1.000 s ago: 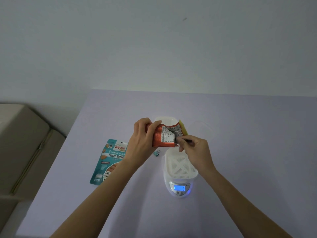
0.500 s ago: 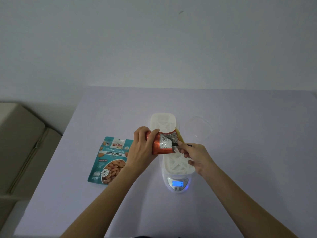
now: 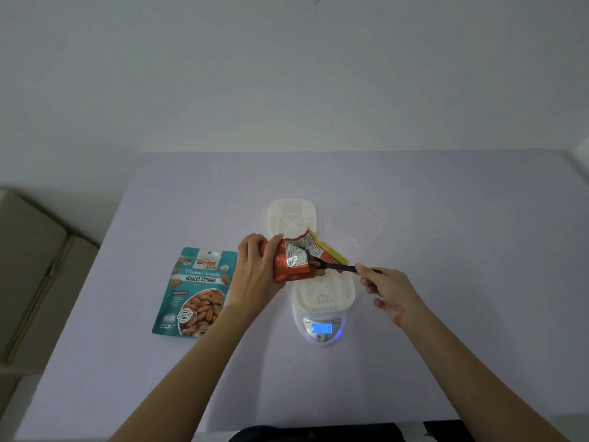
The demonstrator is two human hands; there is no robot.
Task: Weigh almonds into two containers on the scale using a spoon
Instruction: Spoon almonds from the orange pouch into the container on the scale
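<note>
Table (image 3: 446, 202) at frame centre is partly taken up by a scale (image 3: 322, 334) bearing a white container (image 3: 323, 293). Just above it, an orange bag (image 3: 288, 266) is gripped by the left hand (image 3: 255, 269). A black spoon (image 3: 339, 267) is pinched by the right hand (image 3: 392, 291), its bowl loaded with almonds (image 3: 316, 267) at the bag's mouth. Almonds could be spilled beside the container if the spoon is tilted.

Two limbs in view. The left forearm (image 3: 197, 362) and the right forearm (image 3: 471, 371) are bare along their full visible length, up to the lower frame edge. The left hand (image 3: 255, 269) and the right hand (image 3: 390, 291) are likewise bare. A dark garment (image 3: 315, 433), near black, shows at the bottom edge between the forearms; its cut and fabric cannot be determined.
</note>
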